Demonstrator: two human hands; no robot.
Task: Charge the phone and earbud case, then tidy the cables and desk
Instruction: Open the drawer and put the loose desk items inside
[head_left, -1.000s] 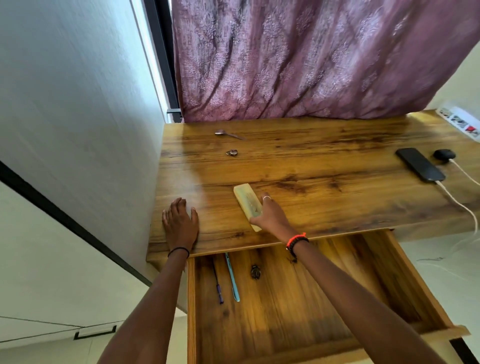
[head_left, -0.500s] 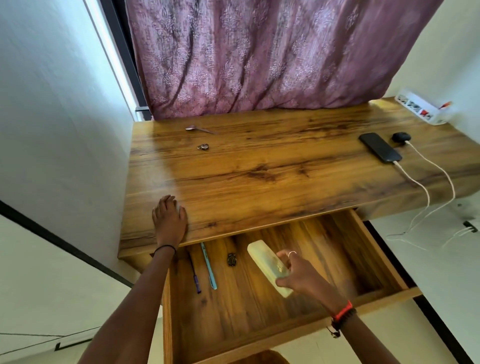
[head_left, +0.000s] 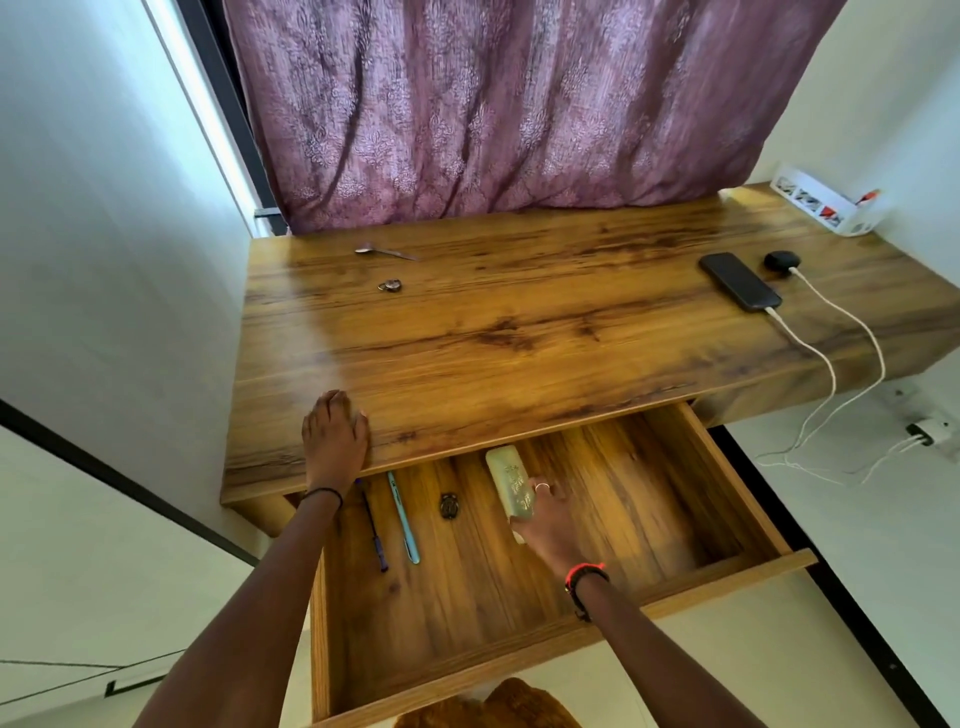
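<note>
Two devices charging near the desk's (head_left: 519, 338) right edge: phone (head_left: 740, 281), earbud case (head_left: 781, 259). Tidying now: my right hand (head_left: 545, 525) grips the pale case (head_left: 506, 478) in the drawer (head_left: 675, 493), left hand (head_left: 335, 441) flat on the front edge. Next: release, shut it.

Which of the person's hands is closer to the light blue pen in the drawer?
Left. The left hand rests on the desk edge right by the pen; the right hand holds a pale case farther right in the drawer.

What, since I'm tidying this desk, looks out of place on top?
A spoon and a small metal trinket lie loose at the far left of the desk, and two white charging cables trail untidily off its front edge to the floor.
</note>
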